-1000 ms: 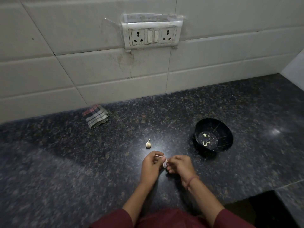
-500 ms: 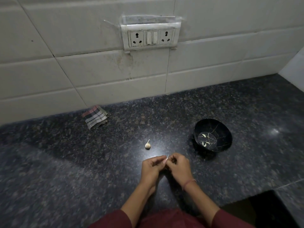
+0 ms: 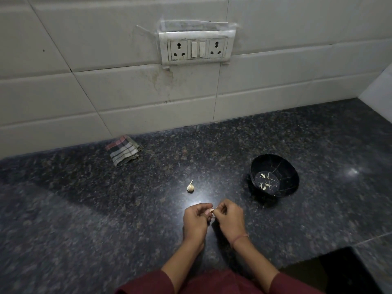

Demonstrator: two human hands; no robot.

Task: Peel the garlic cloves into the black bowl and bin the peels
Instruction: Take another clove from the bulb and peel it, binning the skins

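Both hands have drawn a little closer to the person's body over the last second, and the loose strip of skin that stuck up above the left hand no longer shows. Now the left hand [image 3: 196,221] curls round a small clove [image 3: 211,211], pinching it at the fingertips. The right hand [image 3: 230,219], touching it knuckle to knuckle, nips at the same clove, most likely at its skin. I cannot tell how much skin is left; it is mostly hidden between the fingers.

Just beyond the left hand, a second garlic piece [image 3: 191,187] lies unpeeled on the counter [image 3: 106,209]. Off to the right hand's far side sits the black bowl [image 3: 286,168], with a few peeled cloves [image 3: 264,185] in its bottom.

From where I stand, the risk is the grip. A clove that small, squeezed hard, could shoot out and skid across the polished stone. Peel flakes may drop unnoticed onto the dark speckle. No bin is in sight, so scraps could get left behind, or fall in with the clean cloves.
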